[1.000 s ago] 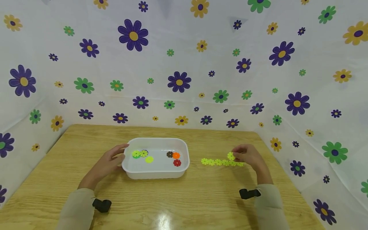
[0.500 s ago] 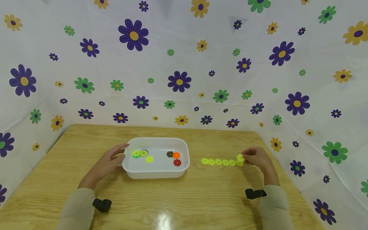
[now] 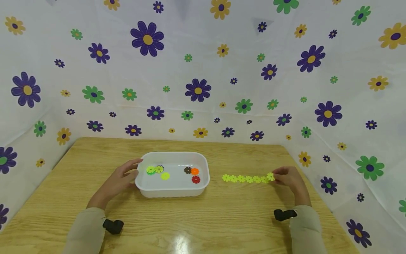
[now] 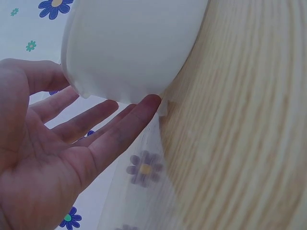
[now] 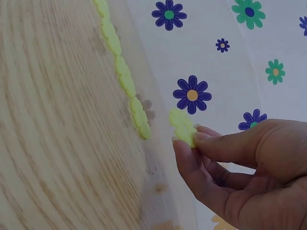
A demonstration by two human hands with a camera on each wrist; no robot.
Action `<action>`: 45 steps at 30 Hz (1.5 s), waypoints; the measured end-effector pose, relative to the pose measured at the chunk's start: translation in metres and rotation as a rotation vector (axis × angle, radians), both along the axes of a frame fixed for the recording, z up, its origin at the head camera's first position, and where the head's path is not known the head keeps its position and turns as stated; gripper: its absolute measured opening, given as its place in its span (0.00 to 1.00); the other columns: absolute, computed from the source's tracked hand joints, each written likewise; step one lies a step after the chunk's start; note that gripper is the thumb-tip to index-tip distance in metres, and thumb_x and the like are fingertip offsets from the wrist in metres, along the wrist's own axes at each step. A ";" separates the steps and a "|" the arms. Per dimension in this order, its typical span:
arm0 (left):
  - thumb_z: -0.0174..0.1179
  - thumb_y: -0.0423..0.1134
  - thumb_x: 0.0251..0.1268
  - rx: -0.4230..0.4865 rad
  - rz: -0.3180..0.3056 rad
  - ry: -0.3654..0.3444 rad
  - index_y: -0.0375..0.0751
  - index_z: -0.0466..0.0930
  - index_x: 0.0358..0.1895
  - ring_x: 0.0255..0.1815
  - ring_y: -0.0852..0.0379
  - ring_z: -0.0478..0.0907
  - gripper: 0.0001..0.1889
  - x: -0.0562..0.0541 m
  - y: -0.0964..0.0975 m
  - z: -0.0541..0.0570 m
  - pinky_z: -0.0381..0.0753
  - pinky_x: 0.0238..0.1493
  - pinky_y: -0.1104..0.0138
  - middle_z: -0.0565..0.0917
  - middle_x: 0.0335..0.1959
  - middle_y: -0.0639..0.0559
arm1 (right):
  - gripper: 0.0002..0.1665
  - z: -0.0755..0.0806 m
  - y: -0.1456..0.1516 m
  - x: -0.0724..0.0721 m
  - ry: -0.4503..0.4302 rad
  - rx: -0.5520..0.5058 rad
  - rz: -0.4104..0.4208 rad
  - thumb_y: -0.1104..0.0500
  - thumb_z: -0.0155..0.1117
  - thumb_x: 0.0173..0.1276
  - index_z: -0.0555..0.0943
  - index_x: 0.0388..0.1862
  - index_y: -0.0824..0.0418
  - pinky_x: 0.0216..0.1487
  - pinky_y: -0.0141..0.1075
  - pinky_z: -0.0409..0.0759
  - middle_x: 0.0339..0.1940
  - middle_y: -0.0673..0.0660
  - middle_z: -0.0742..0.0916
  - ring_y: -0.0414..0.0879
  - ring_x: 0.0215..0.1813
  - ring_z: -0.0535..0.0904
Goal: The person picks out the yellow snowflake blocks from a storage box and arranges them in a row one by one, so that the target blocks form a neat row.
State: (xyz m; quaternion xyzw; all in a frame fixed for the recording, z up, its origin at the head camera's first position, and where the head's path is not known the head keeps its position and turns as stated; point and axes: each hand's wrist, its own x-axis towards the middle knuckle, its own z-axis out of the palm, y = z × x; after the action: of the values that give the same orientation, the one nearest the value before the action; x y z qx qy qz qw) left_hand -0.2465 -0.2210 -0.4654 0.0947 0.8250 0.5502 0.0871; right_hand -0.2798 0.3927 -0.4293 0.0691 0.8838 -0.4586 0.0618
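Observation:
Between thumb and fingers, my right hand [image 3: 289, 178] pinches a yellow flower-shaped disc [image 5: 183, 127], tilted up off the table. It is at the right end of a row of yellow discs [image 3: 241, 179] lying on the table; in the right wrist view a gap shows between it and the row [image 5: 125, 79]. My left hand [image 3: 118, 180] rests its fingertips on the left end of a white plastic tub [image 3: 172, 193]; in the left wrist view its fingers [image 4: 127, 125] are spread loosely against the tub's end wall.
Inside the tub lie yellow discs [image 3: 165, 176], a brown disc [image 3: 188, 170], an orange disc [image 3: 195, 171] and a red disc [image 3: 196, 179]. A white flower-printed cloth [image 3: 177, 70] surrounds the wooden table [image 3: 203, 222] at the back and sides.
My right hand has moved right with its yellow disc, from above the row to the row's right end, and has come slightly lower. My left hand and the tub have stayed in place.

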 end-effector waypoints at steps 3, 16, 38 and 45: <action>0.48 0.42 0.84 -0.003 -0.002 0.009 0.47 0.54 0.83 0.77 0.23 0.62 0.30 0.000 0.000 0.001 0.87 0.59 0.46 0.57 0.81 0.29 | 0.20 -0.004 0.004 -0.002 -0.006 -0.025 -0.016 0.69 0.59 0.76 0.74 0.60 0.84 0.42 0.34 0.90 0.47 0.68 0.87 0.39 0.35 0.86; 0.48 0.43 0.84 -0.024 0.015 -0.002 0.49 0.54 0.83 0.77 0.24 0.62 0.30 0.001 0.002 0.001 0.86 0.60 0.46 0.57 0.81 0.30 | 0.19 -0.015 0.012 -0.005 -0.032 -0.072 -0.082 0.74 0.59 0.73 0.74 0.58 0.86 0.38 0.32 0.90 0.42 0.63 0.87 0.37 0.31 0.85; 0.48 0.43 0.84 -0.023 0.013 0.005 0.48 0.54 0.83 0.77 0.23 0.62 0.30 0.001 0.002 0.002 0.87 0.59 0.46 0.57 0.81 0.29 | 0.20 -0.010 0.014 -0.004 -0.044 -0.041 -0.057 0.71 0.61 0.73 0.75 0.58 0.84 0.38 0.33 0.90 0.42 0.63 0.89 0.37 0.32 0.87; 0.48 0.43 0.84 -0.011 0.008 0.001 0.48 0.53 0.83 0.77 0.24 0.63 0.30 0.001 0.001 0.001 0.87 0.59 0.47 0.58 0.81 0.29 | 0.21 0.006 -0.003 0.000 0.007 0.094 0.008 0.65 0.61 0.75 0.77 0.60 0.80 0.45 0.40 0.91 0.50 0.71 0.87 0.47 0.41 0.88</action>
State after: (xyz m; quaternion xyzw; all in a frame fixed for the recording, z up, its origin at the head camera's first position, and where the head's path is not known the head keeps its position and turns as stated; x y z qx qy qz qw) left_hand -0.2456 -0.2197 -0.4643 0.0913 0.8285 0.5459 0.0851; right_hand -0.2801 0.3900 -0.4230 0.0669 0.9048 -0.4166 0.0573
